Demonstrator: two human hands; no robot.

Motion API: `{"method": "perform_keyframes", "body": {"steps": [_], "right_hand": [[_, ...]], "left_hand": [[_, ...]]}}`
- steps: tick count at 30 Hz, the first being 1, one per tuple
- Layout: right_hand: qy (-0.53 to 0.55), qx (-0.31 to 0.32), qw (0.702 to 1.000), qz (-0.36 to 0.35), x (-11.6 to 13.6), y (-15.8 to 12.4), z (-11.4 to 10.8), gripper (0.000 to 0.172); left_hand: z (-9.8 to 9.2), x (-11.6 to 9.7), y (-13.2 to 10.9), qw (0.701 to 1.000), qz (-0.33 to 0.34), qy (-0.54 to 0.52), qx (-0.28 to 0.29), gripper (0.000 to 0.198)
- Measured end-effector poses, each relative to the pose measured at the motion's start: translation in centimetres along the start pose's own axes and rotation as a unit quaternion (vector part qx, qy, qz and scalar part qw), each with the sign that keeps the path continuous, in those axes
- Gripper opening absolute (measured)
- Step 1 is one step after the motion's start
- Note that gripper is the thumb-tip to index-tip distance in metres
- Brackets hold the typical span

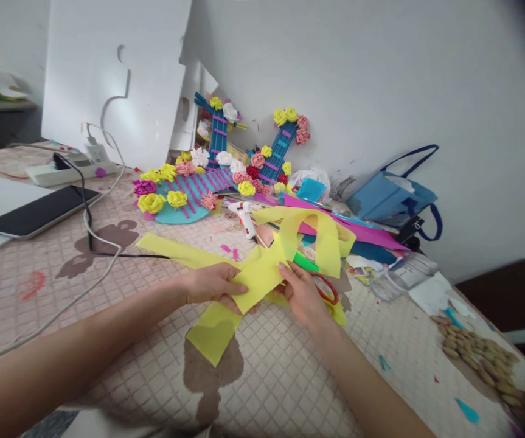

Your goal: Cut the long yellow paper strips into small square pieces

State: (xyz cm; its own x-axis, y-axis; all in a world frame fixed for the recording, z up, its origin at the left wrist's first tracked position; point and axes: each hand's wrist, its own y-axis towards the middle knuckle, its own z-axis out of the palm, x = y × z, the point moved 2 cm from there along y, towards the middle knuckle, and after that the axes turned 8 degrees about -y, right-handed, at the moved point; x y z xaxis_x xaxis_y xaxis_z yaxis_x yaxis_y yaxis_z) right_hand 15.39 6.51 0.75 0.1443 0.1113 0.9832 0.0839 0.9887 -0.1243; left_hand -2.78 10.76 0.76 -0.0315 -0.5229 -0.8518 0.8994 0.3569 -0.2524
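A yellow paper strip [258, 281] stretches between my two hands above the table. My left hand [212, 285] pinches its near left end, thumb on top. On its right edge, my right hand [301, 295] is closed, thumb and fingers pressed together. Beneath the hands hangs or lies another yellow piece [214, 333]; I cannot tell whether it joins the held strip. Just beyond my right hand show the red handle of scissors [326, 287] and a bright green object [305, 263]. A long looped yellow strip [328, 243] curls behind them.
Farther back are a white glue gun [243, 218] and a teal board decorated with several paper flowers [184, 213]. At left lie a phone [38, 210], cables and a power strip [68, 170]. Peanuts [476, 359], a clear cup [410, 272] and a blue bag [390, 194] are at right.
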Motion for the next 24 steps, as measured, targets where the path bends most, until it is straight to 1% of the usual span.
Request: {"method": "perform_keyframes", "body": {"steps": [4, 6, 10, 16, 18, 21, 24], "right_hand": [[-0.015, -0.014, 1.000, -0.018, -0.13, 0.24, -0.51, 0.020], [-0.018, -0.002, 1.000, -0.020, -0.09, 0.32, -0.59, 0.019], [-0.004, 0.042, 0.999, 0.014, 0.13, 0.16, -0.30, 0.025], [0.003, 0.062, 0.997, 0.040, 0.37, -0.26, 0.06, 0.023], [0.003, 0.056, 0.997, 0.045, 0.30, -0.24, 0.00, 0.025], [0.006, 0.025, 0.999, 0.037, 0.22, -0.07, -0.21, 0.024], [0.012, 0.019, 0.999, 0.034, 0.19, 0.07, -0.32, 0.022]], "left_hand": [[-0.05, -0.11, -0.16, 1.000, 0.004, 0.015, 0.012, 0.026], [-0.17, -0.07, -0.17, 1.000, 0.001, 0.019, 0.014, 0.025], [-0.35, 0.17, -0.11, 0.999, -0.008, 0.027, 0.033, 0.025], [0.18, 0.43, -0.12, 0.996, -0.032, 0.063, 0.061, 0.030], [0.35, 0.47, -0.14, 0.995, -0.036, 0.070, 0.065, 0.031], [0.37, 0.51, -0.14, 0.994, -0.035, 0.075, 0.069, 0.031], [0.27, 0.49, -0.14, 0.994, -0.034, 0.072, 0.069, 0.032]]}}
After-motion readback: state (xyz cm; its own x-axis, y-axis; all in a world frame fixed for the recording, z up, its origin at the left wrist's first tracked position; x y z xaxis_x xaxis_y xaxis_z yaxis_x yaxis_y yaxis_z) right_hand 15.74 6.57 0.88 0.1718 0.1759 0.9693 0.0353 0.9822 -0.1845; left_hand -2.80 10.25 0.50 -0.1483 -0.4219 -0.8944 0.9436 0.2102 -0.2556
